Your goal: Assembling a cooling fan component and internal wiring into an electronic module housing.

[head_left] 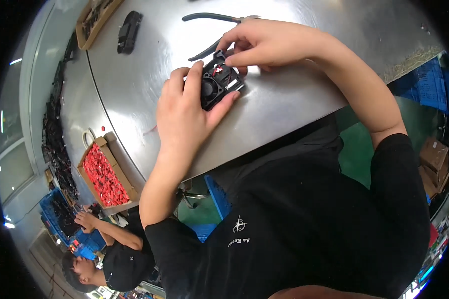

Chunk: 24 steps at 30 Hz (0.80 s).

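Note:
A black plastic housing with a small round fan (pixel 210 88) set in it rests at the metal table, tilted between my hands. Red wires and a small white connector (pixel 218 70) show in its upper part. My left hand (pixel 182 102) is wrapped round the housing's left and near sides, thumb along the near edge. At the far right corner, my right hand (pixel 249 47) has its thumb and fingers bent onto the housing's edge, by the wires; some fingertips are hidden. Just beyond it lie dark-handled cutting pliers (pixel 212 17), partly covered by that hand.
A black plastic part (pixel 129 32) lies at the far left, beside a cardboard box (pixel 81 37). Left of me stands a carton of small red pieces (pixel 115 172) near a tape roll (pixel 87 137). A co-worker (pixel 119 259) sits at lower left by a blue crate (pixel 50 204).

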Each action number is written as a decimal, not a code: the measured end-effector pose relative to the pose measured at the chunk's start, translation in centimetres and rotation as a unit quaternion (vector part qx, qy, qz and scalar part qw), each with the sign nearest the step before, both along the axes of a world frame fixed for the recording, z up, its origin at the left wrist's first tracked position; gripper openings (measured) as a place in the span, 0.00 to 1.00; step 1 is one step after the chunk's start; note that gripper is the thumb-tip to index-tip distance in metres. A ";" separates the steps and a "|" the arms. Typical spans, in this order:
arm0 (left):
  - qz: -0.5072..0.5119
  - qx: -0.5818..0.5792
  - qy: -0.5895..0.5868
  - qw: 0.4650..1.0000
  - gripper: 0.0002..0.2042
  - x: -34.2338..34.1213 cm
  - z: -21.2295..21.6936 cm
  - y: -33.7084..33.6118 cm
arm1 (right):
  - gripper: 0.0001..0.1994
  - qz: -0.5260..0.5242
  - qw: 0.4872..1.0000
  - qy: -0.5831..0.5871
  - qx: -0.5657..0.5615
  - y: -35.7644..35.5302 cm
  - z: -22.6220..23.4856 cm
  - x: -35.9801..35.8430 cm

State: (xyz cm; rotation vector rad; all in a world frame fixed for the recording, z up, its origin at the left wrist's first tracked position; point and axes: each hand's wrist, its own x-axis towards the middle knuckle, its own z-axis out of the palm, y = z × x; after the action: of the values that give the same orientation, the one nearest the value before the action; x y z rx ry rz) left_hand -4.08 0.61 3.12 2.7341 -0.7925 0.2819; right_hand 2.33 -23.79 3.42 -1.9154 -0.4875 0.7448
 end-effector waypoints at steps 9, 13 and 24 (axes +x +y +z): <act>-0.012 0.026 -0.068 0.997 0.35 1.2 -0.2 0.2 | 0.20 -0.017 1.000 -0.023 0.011 0.0 -0.3 0.0; 0.001 0.005 -0.047 0.999 0.28 1.4 0.1 -0.4 | 0.14 -0.052 0.998 0.020 0.019 0.6 -0.7 0.0; 0.002 -0.057 -0.046 0.997 0.16 1.2 -0.8 -2.1 | 0.12 -0.048 0.998 0.046 0.022 0.9 -1.1 0.1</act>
State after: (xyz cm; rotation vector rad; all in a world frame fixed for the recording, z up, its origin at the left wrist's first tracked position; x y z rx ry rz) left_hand -2.89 -1.47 2.31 2.6324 -0.7709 0.4437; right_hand 2.39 -22.84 2.36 -1.8416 -0.3506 0.7503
